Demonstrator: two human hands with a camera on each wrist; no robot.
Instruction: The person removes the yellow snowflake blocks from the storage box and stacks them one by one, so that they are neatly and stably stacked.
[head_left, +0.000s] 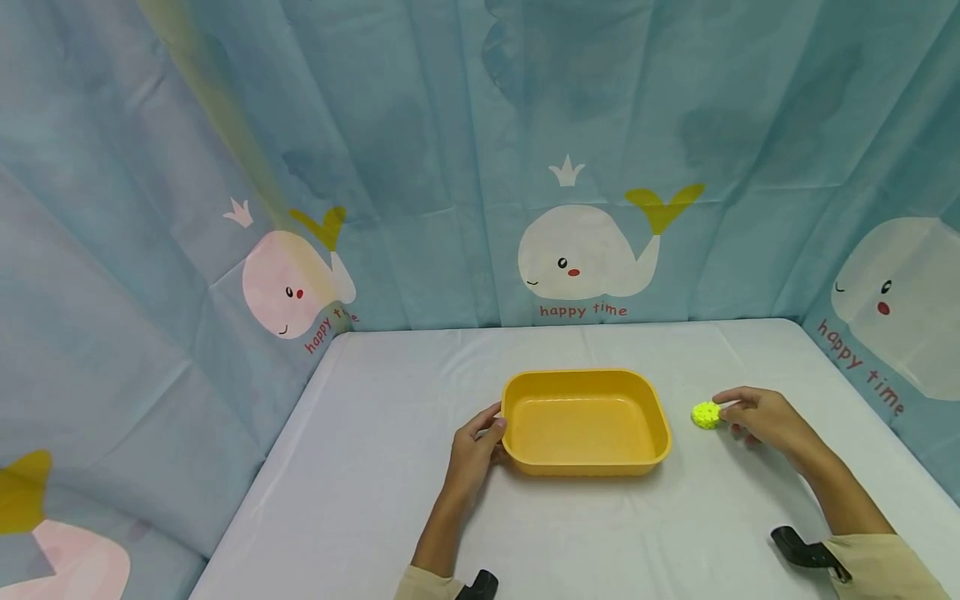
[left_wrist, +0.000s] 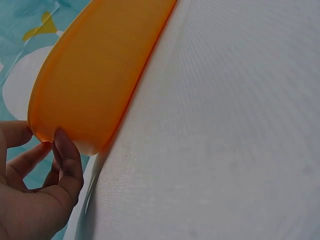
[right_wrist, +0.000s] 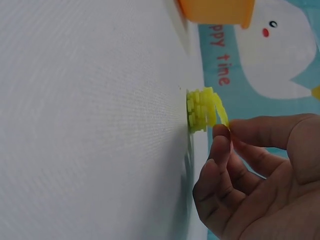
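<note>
A shallow yellow plastic tray (head_left: 585,425) stands on the white tabletop. My left hand (head_left: 474,450) holds its left end, thumb and fingers at the rim and outer wall; in the left wrist view the hand (left_wrist: 42,185) shows the fingers bent against the orange-looking tray (left_wrist: 95,75). Right of the tray sits a small stack of neon-yellow notched discs (head_left: 705,415). My right hand (head_left: 765,421) is at that stack's right side. Seen from the right wrist, thumb and forefinger of the hand (right_wrist: 260,175) pinch the edge of the top disc (right_wrist: 221,109), which tilts up from the stack (right_wrist: 196,110).
White cloth covers the tabletop (head_left: 360,467). Blue curtains (head_left: 435,167) printed with whales rise behind the table and along both sides. Black wrist mounts (head_left: 806,550) sit near both beige sleeves.
</note>
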